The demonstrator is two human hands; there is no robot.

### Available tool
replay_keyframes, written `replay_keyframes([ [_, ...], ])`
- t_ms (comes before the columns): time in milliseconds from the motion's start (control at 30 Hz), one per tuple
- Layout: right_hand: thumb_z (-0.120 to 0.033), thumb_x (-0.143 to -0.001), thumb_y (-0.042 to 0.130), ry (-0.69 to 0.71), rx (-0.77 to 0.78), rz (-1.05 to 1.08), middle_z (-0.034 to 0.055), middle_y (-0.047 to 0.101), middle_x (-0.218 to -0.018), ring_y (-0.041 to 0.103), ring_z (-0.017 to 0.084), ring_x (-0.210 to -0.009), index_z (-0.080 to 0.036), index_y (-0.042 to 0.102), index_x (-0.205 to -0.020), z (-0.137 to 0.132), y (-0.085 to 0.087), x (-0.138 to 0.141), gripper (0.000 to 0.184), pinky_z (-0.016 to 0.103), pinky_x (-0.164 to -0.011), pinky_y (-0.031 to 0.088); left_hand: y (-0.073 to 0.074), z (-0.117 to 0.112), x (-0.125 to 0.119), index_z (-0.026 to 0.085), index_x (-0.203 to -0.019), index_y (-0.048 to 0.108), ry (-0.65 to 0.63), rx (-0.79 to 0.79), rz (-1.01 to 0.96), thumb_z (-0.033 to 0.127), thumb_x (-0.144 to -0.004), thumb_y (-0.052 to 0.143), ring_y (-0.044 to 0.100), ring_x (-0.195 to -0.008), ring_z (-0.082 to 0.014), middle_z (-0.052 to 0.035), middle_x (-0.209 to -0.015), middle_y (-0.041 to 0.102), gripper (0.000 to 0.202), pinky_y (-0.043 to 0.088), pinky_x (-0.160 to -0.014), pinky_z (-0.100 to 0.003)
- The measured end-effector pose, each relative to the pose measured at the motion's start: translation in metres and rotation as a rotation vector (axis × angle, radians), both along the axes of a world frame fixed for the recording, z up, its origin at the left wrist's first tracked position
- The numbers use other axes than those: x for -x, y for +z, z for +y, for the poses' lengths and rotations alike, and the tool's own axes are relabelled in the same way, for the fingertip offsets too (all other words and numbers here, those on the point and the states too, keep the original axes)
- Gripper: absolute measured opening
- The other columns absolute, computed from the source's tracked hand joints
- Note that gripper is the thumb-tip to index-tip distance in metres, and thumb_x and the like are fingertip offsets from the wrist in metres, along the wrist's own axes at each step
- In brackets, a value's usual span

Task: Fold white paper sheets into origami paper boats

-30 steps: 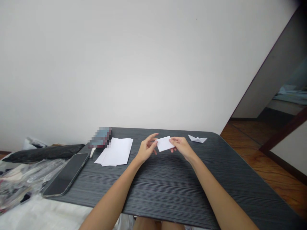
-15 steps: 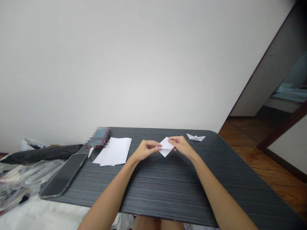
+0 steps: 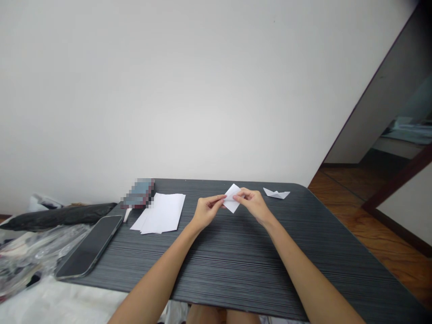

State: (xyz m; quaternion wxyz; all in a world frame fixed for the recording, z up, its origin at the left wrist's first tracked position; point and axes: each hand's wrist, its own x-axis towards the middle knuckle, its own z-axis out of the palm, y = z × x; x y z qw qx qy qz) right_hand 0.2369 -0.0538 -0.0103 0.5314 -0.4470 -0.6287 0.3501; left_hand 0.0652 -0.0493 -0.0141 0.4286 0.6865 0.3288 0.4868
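Observation:
A small piece of folded white paper (image 3: pixel 232 204), diamond-shaped with a crease across its middle, is held up above the dark table (image 3: pixel 236 261). My left hand (image 3: pixel 206 210) pinches its left corner between thumb and fingers. On the other side, my right hand (image 3: pixel 253 203) grips the right corner, its thumb lying over the front face. The fingers behind the paper are partly hidden. A folded paper boat (image 3: pixel 276 194) rests on the table's far right, beyond my right hand.
Left of my hands lies a stack of white paper sheets (image 3: pixel 165 213). Near it are a blurred-out object (image 3: pixel 138 193) and, at the table's left edge, a smartphone (image 3: pixel 91 245). Clear plastic bags (image 3: pixel 40 252) and a long black bundle (image 3: pixel 60 215) lie beyond that edge. A white wall (image 3: pixel 168 90) stands behind.
The folded paper has risen slightly, away from me. My right thumb has slid inward over its front, and my left fingers have closed into a tighter pinch at the corner.

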Motion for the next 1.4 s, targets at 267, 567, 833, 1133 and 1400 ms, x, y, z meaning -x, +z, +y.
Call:
replay_keyframes([
  [267, -0.042, -0.06, 0.062, -0.078, 0.078, 0.077, 0.004, 0.061, -0.065, 0.052, 0.013, -0.057, -0.012, 0.062, -0.068, 0.0, -0.002, 0.003, 0.031, 0.025, -0.054, 0.041, -0.006, 0.0, -0.003, 0.012, -0.099, 0.061, -0.026, 0.036, -0.041, 0.03, -0.073, 0.052, 0.063, -0.078, -0.0196, -0.0077, -0.099, 0.063, 0.033, 0.052, -0.075, -0.035],
  [567, -0.041, -0.06, 0.063, -0.152, 0.074, 0.037, -0.0008, 0.054, -0.051, 0.044, 0.009, -0.045, -0.015, 0.052, -0.058, -0.003, -0.001, 0.006, 0.029, 0.021, -0.043, 0.032, 0.002, -0.005, -0.008, 0.008, -0.089, 0.064, -0.003, 0.167, -0.12, 0.027, -0.069, 0.056, 0.063, -0.075, -0.0209, -0.0088, -0.086, 0.067, 0.029, 0.053, -0.071, -0.034],
  [833, -0.039, -0.059, 0.063, -0.125, 0.049, 0.0, -0.0017, 0.051, -0.051, 0.042, 0.008, -0.044, -0.015, 0.05, -0.058, -0.006, 0.002, 0.008, 0.027, 0.021, -0.042, 0.031, 0.003, -0.006, -0.009, 0.005, -0.085, 0.064, -0.036, 0.22, -0.076, 0.029, -0.067, 0.06, 0.063, -0.069, -0.0204, -0.0099, -0.079, 0.067, 0.03, 0.053, -0.068, -0.034],
  [1133, -0.034, -0.057, 0.065, -0.051, 0.062, 0.114, -0.0028, 0.052, -0.056, 0.046, 0.009, -0.047, -0.016, 0.05, -0.066, -0.008, 0.005, 0.011, 0.025, 0.02, -0.044, 0.034, 0.003, -0.005, -0.009, 0.003, -0.085, 0.064, -0.039, 0.273, -0.093, 0.031, -0.063, 0.064, 0.063, -0.063, -0.0191, -0.0112, -0.077, 0.067, 0.035, 0.053, -0.065, -0.032],
  [1400, -0.025, -0.054, 0.069, 0.04, 0.218, 0.374, -0.0046, 0.059, -0.059, 0.056, 0.013, -0.05, -0.026, 0.025, -0.118, -0.008, 0.001, 0.011, 0.078, 0.022, -0.048, 0.042, 0.006, -0.003, -0.005, 0.007, -0.111, 0.052, -0.054, 0.29, -0.133, 0.028, -0.064, 0.064, 0.062, -0.059, -0.0153, -0.0064, -0.07, 0.068, 0.054, 0.052, -0.064, -0.029],
])
